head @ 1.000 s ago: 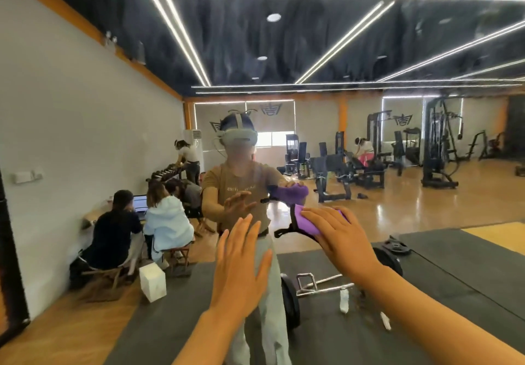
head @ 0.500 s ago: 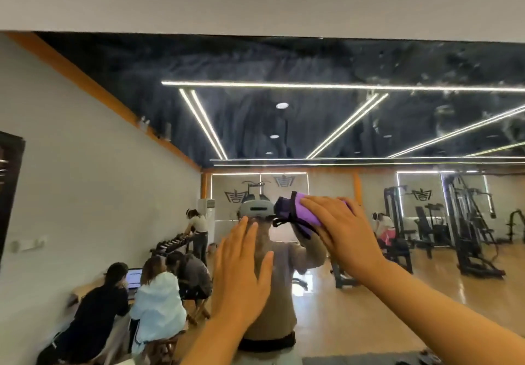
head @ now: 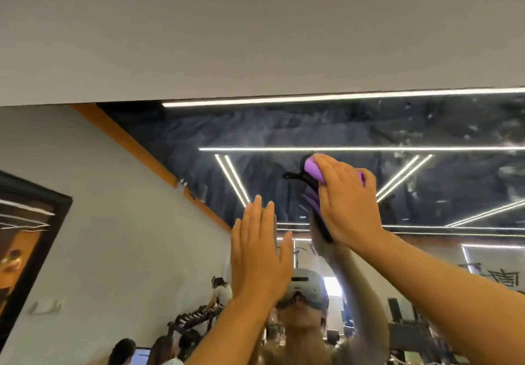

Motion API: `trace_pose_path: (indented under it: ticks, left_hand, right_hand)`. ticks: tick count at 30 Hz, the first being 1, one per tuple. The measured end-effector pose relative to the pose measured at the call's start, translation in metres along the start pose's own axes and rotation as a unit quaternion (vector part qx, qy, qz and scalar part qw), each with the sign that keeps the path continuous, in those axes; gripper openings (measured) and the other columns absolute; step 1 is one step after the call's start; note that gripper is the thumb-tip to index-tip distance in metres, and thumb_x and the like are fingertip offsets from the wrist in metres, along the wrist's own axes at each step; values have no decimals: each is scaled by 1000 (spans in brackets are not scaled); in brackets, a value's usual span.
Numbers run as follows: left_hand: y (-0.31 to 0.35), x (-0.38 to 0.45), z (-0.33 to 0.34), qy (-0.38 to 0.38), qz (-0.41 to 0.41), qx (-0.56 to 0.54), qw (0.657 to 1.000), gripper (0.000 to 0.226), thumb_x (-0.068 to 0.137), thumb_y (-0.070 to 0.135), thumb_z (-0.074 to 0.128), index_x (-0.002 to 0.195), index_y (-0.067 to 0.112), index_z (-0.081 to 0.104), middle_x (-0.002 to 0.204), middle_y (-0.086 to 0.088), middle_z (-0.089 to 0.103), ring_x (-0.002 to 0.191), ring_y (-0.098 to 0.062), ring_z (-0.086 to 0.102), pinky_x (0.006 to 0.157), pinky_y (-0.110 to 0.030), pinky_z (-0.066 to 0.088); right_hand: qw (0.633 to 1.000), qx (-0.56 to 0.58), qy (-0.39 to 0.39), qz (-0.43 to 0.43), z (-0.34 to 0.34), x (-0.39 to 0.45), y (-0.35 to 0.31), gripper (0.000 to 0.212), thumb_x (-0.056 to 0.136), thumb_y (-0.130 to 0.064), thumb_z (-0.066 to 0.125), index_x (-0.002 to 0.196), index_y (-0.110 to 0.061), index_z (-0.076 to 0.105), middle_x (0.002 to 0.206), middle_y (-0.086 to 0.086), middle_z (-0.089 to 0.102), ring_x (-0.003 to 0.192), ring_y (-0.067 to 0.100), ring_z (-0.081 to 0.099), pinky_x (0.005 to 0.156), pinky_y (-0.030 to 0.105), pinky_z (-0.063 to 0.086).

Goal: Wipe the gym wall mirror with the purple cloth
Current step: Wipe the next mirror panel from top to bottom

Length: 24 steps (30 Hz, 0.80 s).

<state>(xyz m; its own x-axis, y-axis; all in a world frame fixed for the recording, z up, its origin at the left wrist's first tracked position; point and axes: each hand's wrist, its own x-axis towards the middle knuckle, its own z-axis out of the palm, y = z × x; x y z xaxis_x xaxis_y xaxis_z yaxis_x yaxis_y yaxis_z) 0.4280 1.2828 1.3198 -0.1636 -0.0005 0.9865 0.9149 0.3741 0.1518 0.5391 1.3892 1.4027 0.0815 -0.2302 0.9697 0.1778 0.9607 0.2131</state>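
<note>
The large, glossy wall mirror (head: 369, 126) shows smears. High near its top edge, the right hand (head: 345, 197) presses the soft purple cloth (head: 312, 169) flat, higher than before. The left hand (head: 260, 254) rests spread on glass.

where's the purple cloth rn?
In the head view, the purple cloth is right of centre, high on the mirror, pressed under the right hand. The left hand lies lower left of it.
</note>
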Motion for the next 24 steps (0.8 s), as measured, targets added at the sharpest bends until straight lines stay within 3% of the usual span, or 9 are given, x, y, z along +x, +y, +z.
trace_pose_path:
  ticks: [2,6,10,12,17,20,24]
  left_hand:
    - [1,25,9,18,11,17,1000,77,87,65,5,157,31,7,162,14,-11,142,2,-23,113,-23,-21]
    - [2,81,13,19,0,53,998,63,105,50,25,158,27,2,165,6,-11,149,-11,-18,119,-32,-16]
    - [-2,129,10,14,20,117,993,62,106,46,22,158,23,-1,165,2,-15,150,-16,-18,119,-35,-14]
    - [-8,147,8,15,27,122,992,62,106,46,22,158,22,-1,165,1,-12,151,-16,-16,120,-36,-12]
    - [-15,162,12,17,34,115,993,62,105,48,21,159,23,2,166,2,-8,151,-15,-15,121,-38,-11]
    - [-17,162,17,40,39,108,993,61,104,51,18,158,26,4,166,5,-4,151,-12,-13,122,-37,-9]
    - [-22,161,19,79,69,80,991,69,94,53,12,158,28,13,165,7,10,151,-10,-3,122,-34,-8]
  right_hand:
    - [999,11,36,-20,18,27,3,36,93,-8,44,124,-21,59,114,2,67,102,26,60,92,35,23]
    - [999,15,32,-25,48,85,2,34,97,-5,51,126,-22,58,118,-1,64,109,24,57,97,33,20]
    - [1000,-9,2,2,71,140,3,60,98,-6,54,152,-27,38,153,-2,43,139,24,40,118,43,16]
    - [1000,-12,-15,7,83,161,5,65,99,-6,52,156,-28,32,160,-1,34,145,23,33,121,43,11]
    - [999,-36,-31,-20,113,193,-3,55,95,-8,54,146,-26,46,142,1,52,133,27,44,119,45,16]
    - [998,-50,-33,-26,127,209,-18,36,98,-19,46,132,-23,54,133,4,56,126,27,48,115,48,19]
    - [985,-41,-132,-102,134,224,-34,48,109,-37,22,152,-24,38,159,2,35,147,24,27,121,55,3]
